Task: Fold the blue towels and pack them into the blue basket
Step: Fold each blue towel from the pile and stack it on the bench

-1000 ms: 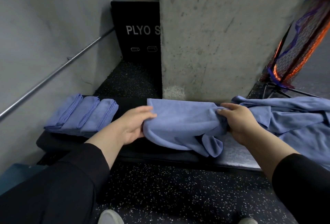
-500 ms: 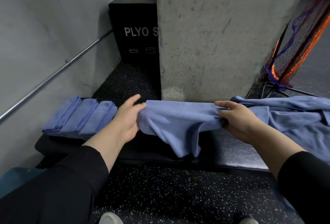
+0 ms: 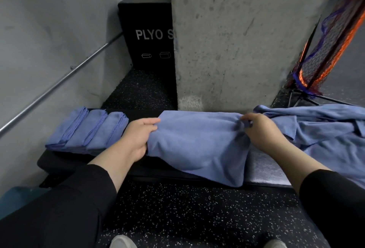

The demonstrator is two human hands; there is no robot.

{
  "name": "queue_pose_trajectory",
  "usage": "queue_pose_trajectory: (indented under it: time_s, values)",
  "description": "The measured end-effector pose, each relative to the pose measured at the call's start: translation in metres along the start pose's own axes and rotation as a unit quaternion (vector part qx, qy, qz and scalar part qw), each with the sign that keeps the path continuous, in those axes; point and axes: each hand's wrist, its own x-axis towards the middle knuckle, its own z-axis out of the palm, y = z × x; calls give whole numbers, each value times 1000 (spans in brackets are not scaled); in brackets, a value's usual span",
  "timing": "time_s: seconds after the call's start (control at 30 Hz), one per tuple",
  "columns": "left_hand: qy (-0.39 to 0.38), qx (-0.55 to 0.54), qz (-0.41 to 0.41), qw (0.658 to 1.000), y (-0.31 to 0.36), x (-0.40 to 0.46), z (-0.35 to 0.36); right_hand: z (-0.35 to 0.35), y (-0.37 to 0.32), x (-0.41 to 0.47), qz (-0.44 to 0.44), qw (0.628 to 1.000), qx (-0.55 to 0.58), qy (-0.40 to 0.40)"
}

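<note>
Left hand (image 3: 136, 139) and right hand (image 3: 260, 131), fingers clamped on the blue towel (image 3: 197, 143) at frame center; its lower edge overhangs the desk (image 3: 264, 168) and could slide floorward.

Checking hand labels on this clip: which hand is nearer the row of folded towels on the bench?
Left. The left hand grips the towel's edge right beside the folded towels; the right hand pinches the towel's far end.
</note>
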Motion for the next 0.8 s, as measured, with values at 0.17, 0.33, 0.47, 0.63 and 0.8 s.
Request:
queue_pose_trajectory:
  time_s: [0.17,0.33,0.47,0.63,0.8]
  values:
    - [-57,228,13,972,-24,-2,1,13,-19,-21,-108,989,-81,-54]
    - [-63,324,28,944,-31,-2,-3,30,-23,-48,-208,953,-59,-214]
    - [-107,223,-31,969,-30,-5,-10,34,-12,-50,-225,951,-46,-206]
    - [-139,164,-29,976,-26,-12,-7,32,-4,-50,-248,945,-40,-210]
    - [-40,166,21,985,-26,-8,-21,33,7,-51,-276,934,-70,-216]
